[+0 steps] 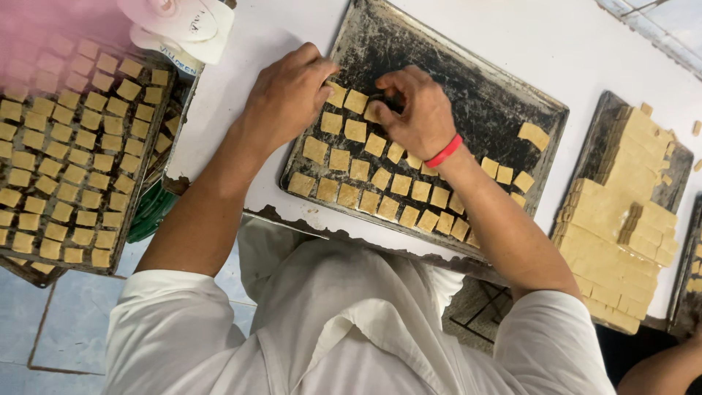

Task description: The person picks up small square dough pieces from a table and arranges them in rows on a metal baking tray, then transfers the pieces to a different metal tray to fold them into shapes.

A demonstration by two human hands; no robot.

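Observation:
A dark, worn baking tray [475,88] lies on the white table and holds rows of small tan dough squares [380,179] along its near side. My left hand [285,95] rests at the tray's left edge, its fingertips pinched on the corner dough square [337,94] of the top row. My right hand [420,110], with a red band on the wrist, is curled over the same row and pinches another dough square [373,112]. A few loose squares [532,134] lie apart at the tray's right side. The far half of the tray is bare.
A second tray [135,208] full of dough squares sits at the left, lower than the table. At the right, a tray [610,110] carries stacked dough slabs [621,219]. White lids [183,25] lie at top left. Another person's arm [665,369] shows at bottom right.

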